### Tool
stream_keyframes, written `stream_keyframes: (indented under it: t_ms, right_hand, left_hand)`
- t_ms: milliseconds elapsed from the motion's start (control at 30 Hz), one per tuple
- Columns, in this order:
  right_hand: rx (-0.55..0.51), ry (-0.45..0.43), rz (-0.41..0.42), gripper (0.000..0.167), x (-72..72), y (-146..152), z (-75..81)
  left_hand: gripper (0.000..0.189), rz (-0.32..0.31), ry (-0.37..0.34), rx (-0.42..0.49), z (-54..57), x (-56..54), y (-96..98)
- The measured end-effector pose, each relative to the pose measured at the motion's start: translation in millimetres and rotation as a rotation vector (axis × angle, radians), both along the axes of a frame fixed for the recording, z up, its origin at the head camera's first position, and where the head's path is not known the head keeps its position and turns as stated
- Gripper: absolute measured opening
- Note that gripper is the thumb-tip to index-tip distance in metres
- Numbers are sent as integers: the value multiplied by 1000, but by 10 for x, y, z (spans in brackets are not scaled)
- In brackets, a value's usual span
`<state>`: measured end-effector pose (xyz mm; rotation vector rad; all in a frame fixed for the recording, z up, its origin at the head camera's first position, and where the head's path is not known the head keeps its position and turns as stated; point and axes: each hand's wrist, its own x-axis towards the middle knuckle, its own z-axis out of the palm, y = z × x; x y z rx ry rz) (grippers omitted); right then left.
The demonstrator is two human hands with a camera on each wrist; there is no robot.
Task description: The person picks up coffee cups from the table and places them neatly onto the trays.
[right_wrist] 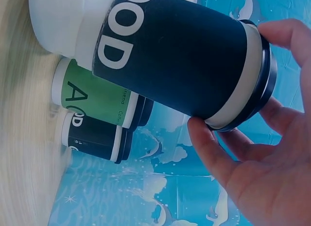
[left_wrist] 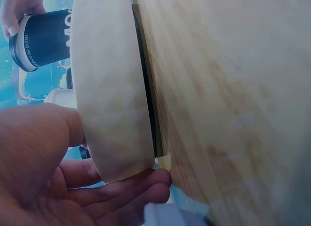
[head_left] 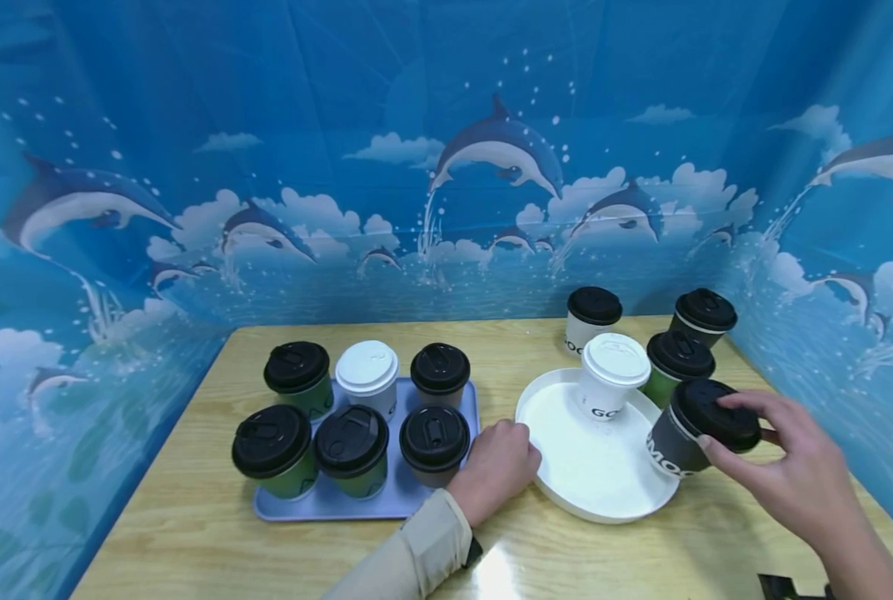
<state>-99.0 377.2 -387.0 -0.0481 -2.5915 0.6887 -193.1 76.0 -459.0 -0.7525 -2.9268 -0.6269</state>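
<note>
My right hand (head_left: 799,471) pinches a black paper coffee cup (head_left: 675,442) around its black lid, thumb on one side and fingers on the other. The cup tilts over the right part of a round white tray (head_left: 592,467); whether its base touches the tray I cannot tell. A white lidded cup (head_left: 613,375) stands upright on that tray. At the tray's left rim is my left hand (head_left: 497,467). In the left wrist view, the left thumb and fingers (left_wrist: 116,189) hold the tray's edge from both sides.
On the left, a lavender tray (head_left: 341,507) bears several lidded cups in green, white and dark colours. Behind the round tray stand a white cup with black lid (head_left: 592,317), a green cup (head_left: 675,362) and another black cup (head_left: 704,315). A dolphin-print backdrop (head_left: 386,167) encloses the table.
</note>
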Motion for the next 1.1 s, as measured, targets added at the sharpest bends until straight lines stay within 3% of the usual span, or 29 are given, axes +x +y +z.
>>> stream_keyframes:
  t_ms: [467, 733, 1100]
  right_hand:
    - [-3, 50, 68, 54, 4, -117, 39]
    - [-40, 68, 147, 55, -3, -168, 32]
    - [-15, 94, 232, 55, -32, -381, -5]
  left_hand:
    - [33, 0, 10, 6, 5, 7, 17]
    - [34, -2, -4, -3, 9, 11, 16]
    - [32, 8, -9, -6, 9, 8, 7]
